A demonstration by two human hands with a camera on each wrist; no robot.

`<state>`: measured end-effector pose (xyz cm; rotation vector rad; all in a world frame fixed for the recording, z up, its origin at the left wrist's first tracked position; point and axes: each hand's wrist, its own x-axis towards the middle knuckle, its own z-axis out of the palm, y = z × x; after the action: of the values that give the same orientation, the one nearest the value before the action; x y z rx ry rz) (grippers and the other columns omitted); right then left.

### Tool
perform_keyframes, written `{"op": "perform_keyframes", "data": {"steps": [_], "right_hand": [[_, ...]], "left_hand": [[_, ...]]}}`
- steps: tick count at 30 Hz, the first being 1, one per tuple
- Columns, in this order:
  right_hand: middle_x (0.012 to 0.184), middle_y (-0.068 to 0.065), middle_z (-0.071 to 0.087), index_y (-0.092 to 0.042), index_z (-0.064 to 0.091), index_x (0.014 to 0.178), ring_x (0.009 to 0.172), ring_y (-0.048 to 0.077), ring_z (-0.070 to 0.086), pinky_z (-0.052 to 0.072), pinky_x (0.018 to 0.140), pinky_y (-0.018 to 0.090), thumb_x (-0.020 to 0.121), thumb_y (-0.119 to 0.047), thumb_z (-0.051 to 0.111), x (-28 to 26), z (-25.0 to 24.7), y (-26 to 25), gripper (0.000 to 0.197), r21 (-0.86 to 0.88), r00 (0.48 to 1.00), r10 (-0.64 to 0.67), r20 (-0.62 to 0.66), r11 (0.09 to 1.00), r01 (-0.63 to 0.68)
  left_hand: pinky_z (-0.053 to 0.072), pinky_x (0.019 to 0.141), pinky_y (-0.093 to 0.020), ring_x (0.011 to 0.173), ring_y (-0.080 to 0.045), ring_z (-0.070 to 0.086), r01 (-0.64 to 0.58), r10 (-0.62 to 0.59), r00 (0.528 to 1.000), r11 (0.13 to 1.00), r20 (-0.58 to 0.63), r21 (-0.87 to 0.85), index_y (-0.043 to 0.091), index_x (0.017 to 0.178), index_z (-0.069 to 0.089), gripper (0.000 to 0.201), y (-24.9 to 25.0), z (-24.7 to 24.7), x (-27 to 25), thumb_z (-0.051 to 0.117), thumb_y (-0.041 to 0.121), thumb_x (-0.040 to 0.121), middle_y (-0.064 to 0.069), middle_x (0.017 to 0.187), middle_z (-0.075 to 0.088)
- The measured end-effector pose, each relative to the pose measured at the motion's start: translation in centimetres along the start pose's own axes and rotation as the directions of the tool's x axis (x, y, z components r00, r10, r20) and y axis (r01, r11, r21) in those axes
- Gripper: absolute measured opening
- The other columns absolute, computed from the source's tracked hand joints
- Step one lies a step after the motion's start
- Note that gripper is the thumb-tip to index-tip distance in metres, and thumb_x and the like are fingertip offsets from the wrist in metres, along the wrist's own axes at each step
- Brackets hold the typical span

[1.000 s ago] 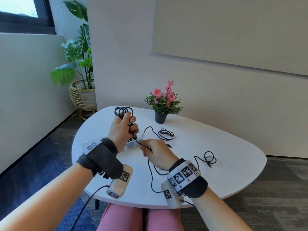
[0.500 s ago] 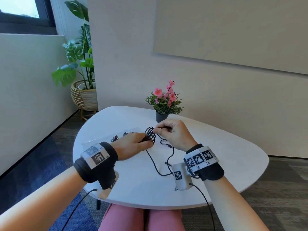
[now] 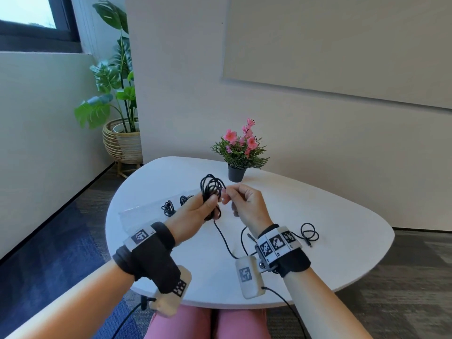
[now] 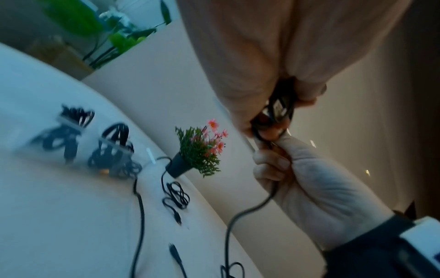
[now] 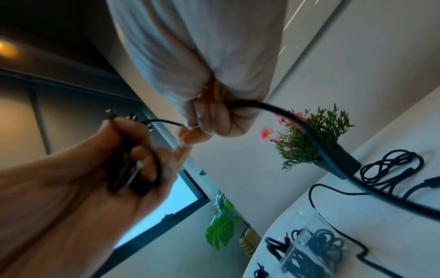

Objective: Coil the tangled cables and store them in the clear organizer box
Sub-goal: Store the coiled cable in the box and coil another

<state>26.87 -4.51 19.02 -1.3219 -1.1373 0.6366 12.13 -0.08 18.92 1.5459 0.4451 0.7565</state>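
My left hand [image 3: 209, 204] grips a bundle of black cable loops [image 3: 211, 188] held upright above the table; the wrist view shows its fingers [image 4: 269, 129] curled round the coil [image 4: 277, 111]. Right beside it, my right hand [image 3: 226, 195] pinches the same cable [image 5: 297, 122] just off the coil. The cable's tail [image 3: 223, 242] hangs down to the table and runs under my right wrist. The clear organizer box [image 3: 144, 212] lies left of my hands with coiled black cables [image 3: 168, 208] in it. Another loose cable [image 3: 309, 234] lies at the right.
A small potted pink flower [image 3: 236, 172] stands just behind my hands on the white table [image 3: 330, 216]. A further loose coil [image 4: 176, 195] lies near the pot. A large plant in a wicker pot [image 3: 123, 143] stands on the floor at the back left.
Both hands have lifted off the table with the cable. The loops now stand upright above my left hand, and my right hand pinches the strand close beside them.
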Motion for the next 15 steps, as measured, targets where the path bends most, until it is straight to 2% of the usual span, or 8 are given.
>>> {"op": "perform_keyframes", "data": {"steps": [2, 4, 6, 8, 9, 11, 13, 15], "right_hand": [[0.066, -0.003, 0.063, -0.012, 0.069, 0.099, 0.048, -0.001, 0.046, 0.037, 0.053, 0.013, 0.094, -0.011, 0.053, -0.3, 0.3, 0.2, 0.016, -0.062, 0.999, -0.034, 0.012, 0.997, 0.035], [0.075, -0.004, 0.06, -0.015, 0.067, 0.111, 0.063, 0.002, 0.052, 0.039, 0.063, 0.009, 0.094, -0.01, 0.053, -0.6, 0.6, 0.4, 0.022, -0.191, 0.993, -0.093, 0.072, 0.976, 0.105], [0.085, 0.0, 0.05, -0.015, 0.06, 0.124, 0.076, 0.003, 0.049, 0.037, 0.074, 0.004, 0.094, -0.005, 0.051, -0.9, 0.8, 0.6, 0.033, -0.357, 0.976, -0.14, 0.166, 0.914, 0.192], [0.09, 0.005, 0.048, -0.015, 0.056, 0.128, 0.08, 0.007, 0.048, 0.035, 0.078, 0.003, 0.092, -0.002, 0.051, -1.1, 1.0, 0.8, 0.039, -0.422, 0.96, -0.187, 0.207, 0.869, 0.26], [0.089, 0.006, 0.051, -0.015, 0.058, 0.127, 0.079, 0.009, 0.049, 0.037, 0.077, 0.006, 0.091, -0.003, 0.054, -1.2, 1.1, 0.8, 0.038, -0.407, 0.956, -0.208, 0.207, 0.87, 0.278], [0.082, 0.005, 0.06, -0.02, 0.062, 0.122, 0.067, 0.007, 0.049, 0.042, 0.07, 0.017, 0.087, -0.006, 0.062, -1.5, 1.4, 0.9, 0.038, -0.291, 0.956, -0.21, 0.203, 0.92, 0.264], [0.073, 0.0, 0.063, -0.027, 0.061, 0.123, 0.053, 0.007, 0.043, 0.042, 0.059, 0.022, 0.087, -0.009, 0.063, -1.9, 1.6, 0.8, 0.039, -0.168, 0.964, -0.159, 0.215, 0.966, 0.197], [0.068, -0.001, 0.063, -0.026, 0.059, 0.125, 0.047, 0.008, 0.036, 0.038, 0.05, 0.02, 0.093, -0.01, 0.054, -2.1, 1.5, 0.7, 0.035, -0.096, 0.962, -0.107, 0.25, 0.986, 0.135]], "left_hand": [[0.041, 0.065, -0.018, 0.066, -0.009, 0.046, -0.048, 0.042, 0.989, 0.998, -0.139, -0.039, 0.006, 0.105, 0.054, 0.023, 0.2, 0.6, 0.2, 0.036, 0.02, 0.1, -0.003, 0.075, 0.046], [0.042, 0.063, -0.017, 0.067, -0.007, 0.048, -0.07, 0.059, 0.969, 0.997, -0.238, -0.037, 0.014, 0.094, 0.053, 0.02, 0.2, 0.6, 0.7, 0.035, 0.021, 0.099, 0.0, 0.078, 0.049], [0.044, 0.077, -0.025, 0.083, -0.012, 0.054, -0.034, 0.011, 0.963, 0.996, -0.269, -0.08, 0.019, 0.099, 0.056, 0.021, 0.0, 0.3, 1.0, 0.036, 0.025, 0.099, 0.0, 0.095, 0.058], [0.043, 0.091, -0.034, 0.103, -0.016, 0.055, -0.022, -0.012, 0.956, 0.993, -0.293, -0.113, 0.023, 0.104, 0.061, 0.027, -0.3, 0.2, 1.1, 0.034, 0.027, 0.1, 0.001, 0.111, 0.061], [0.043, 0.093, -0.034, 0.107, -0.016, 0.053, -0.034, -0.004, 0.945, 0.993, -0.326, -0.112, 0.022, 0.102, 0.062, 0.029, -0.4, 0.2, 1.2, 0.033, 0.026, 0.101, 0.003, 0.11, 0.062], [0.043, 0.09, -0.034, 0.107, -0.015, 0.054, -0.052, -0.011, 0.914, 0.988, -0.405, -0.145, 0.017, 0.092, 0.06, 0.029, -0.2, 0.3, 1.4, 0.033, 0.025, 0.101, 0.003, 0.102, 0.063], [0.047, 0.077, -0.04, 0.098, -0.014, 0.061, -0.064, -0.046, 0.911, 0.966, -0.41, -0.25, 0.013, 0.083, 0.052, 0.028, 0.1, 0.3, 1.7, 0.034, 0.024, 0.101, 0.001, 0.091, 0.062], [0.047, 0.061, -0.035, 0.079, -0.012, 0.065, -0.082, -0.05, 0.923, 0.944, -0.382, -0.32, 0.012, 0.078, 0.044, 0.027, 0.4, 0.2, 1.7, 0.034, 0.022, 0.101, 0.001, 0.077, 0.052]]}}
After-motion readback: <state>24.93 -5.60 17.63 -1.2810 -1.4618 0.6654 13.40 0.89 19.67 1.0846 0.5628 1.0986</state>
